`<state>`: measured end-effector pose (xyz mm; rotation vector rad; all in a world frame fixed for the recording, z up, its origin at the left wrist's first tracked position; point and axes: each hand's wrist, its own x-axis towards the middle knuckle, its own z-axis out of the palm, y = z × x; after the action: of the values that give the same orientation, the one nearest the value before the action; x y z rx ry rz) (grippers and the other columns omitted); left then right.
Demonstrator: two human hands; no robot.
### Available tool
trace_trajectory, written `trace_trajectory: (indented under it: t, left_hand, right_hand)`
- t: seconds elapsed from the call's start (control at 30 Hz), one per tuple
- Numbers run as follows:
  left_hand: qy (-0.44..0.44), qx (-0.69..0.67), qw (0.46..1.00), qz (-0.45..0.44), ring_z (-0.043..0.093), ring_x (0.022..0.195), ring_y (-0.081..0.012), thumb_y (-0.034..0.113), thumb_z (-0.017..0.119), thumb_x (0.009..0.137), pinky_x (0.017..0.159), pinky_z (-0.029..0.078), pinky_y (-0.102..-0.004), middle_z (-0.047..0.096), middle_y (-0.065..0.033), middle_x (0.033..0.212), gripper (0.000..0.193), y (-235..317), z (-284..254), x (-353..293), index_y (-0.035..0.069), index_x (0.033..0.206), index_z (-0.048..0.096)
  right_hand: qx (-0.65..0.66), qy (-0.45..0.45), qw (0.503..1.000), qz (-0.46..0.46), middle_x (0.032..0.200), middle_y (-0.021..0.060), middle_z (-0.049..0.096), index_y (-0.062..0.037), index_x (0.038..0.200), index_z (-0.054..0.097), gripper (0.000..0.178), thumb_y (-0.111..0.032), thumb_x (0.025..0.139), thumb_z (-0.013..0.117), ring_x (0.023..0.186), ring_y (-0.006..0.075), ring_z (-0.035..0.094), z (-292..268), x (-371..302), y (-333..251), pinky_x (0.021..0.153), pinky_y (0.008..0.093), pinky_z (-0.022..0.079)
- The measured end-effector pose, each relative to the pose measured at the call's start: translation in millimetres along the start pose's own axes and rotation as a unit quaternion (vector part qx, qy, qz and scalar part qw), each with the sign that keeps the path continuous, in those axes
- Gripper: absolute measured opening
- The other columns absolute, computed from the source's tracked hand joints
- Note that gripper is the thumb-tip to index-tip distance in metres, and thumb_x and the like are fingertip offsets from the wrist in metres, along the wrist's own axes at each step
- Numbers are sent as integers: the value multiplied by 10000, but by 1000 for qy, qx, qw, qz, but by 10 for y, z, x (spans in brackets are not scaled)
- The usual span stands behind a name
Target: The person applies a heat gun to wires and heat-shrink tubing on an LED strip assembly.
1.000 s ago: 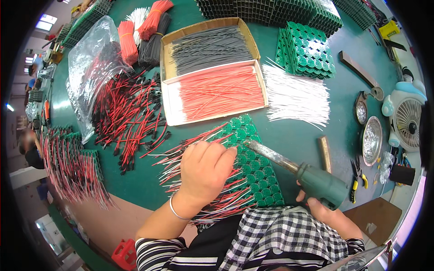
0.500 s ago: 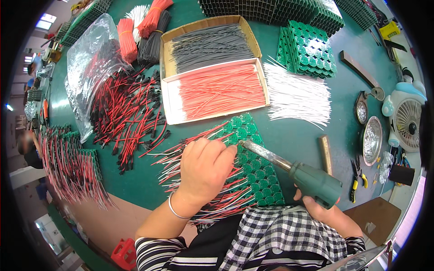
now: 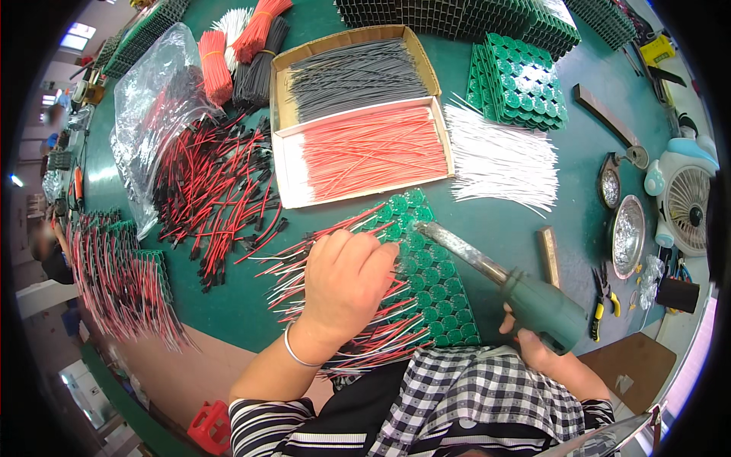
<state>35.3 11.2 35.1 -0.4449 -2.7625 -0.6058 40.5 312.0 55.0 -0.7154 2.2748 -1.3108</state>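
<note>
Before me lies a sheet of round green circuit boards [image 3: 445,308], with red, white and dark wires [image 3: 388,324] attached along its left part. My left hand [image 3: 350,278] rests over those wires, fingers curled and pressed together at the boards; whatever they pinch is hidden. In my right hand [image 3: 529,346] is a green soldering gun [image 3: 544,308], its long metal barrel slanting up and left. The tip is over the upper part of the sheet, a little right of my left fingertips; whether it touches I cannot tell.
Beyond the sheet stand boxes of black wires [image 3: 358,76] and red wires [image 3: 373,152]. Loose white wires [image 3: 506,160], stacked green boards [image 3: 525,84], a metal dish [image 3: 627,236], pliers [image 3: 601,301] and a fan [image 3: 689,213] are to the right. Red-black connector leads [image 3: 217,190] lie left.
The soldering gun has shifted right in my right hand, and its tip has drawn up and away from my left fingertips. My left hand has barely moved.
</note>
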Motion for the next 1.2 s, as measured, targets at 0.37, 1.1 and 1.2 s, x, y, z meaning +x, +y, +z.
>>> trace_trajectory:
  t: [0.37, 1.1, 1.2]
  left_hand:
    - [13, 13, 1000, 4, 508, 670, -216, -3, 699, 593, 586, 411, -336, 535, -28, 754, 269, 10, 32, 2, 84, 842, 647]
    - [41, 41, 998, 21, 491, 604, -205, 6, 699, 619, 536, 385, -329, 499, -26, 710, 212, 21, 88, 18, 96, 783, 600]
    - [40, 48, 998, 19, 491, 601, -206, 10, 699, 623, 534, 383, -330, 494, -25, 705, 205, 31, 88, 23, 98, 776, 596]
  right_hand:
    - [128, 55, 989, 49, 938, 133, 652, 16, 997, 634, 200, -18, 803, 600, 693, 188, 679, 101, -5, -25, 657, 293, 543]
    - [81, 21, 993, 82, 994, 128, 672, -23, 983, 662, 265, -17, 719, 644, 892, 332, 638, 105, -53, 13, 836, 419, 480]
    - [65, 13, 997, 50, 996, 137, 668, -23, 994, 658, 276, -14, 719, 640, 877, 344, 642, 98, -23, 13, 813, 429, 493]
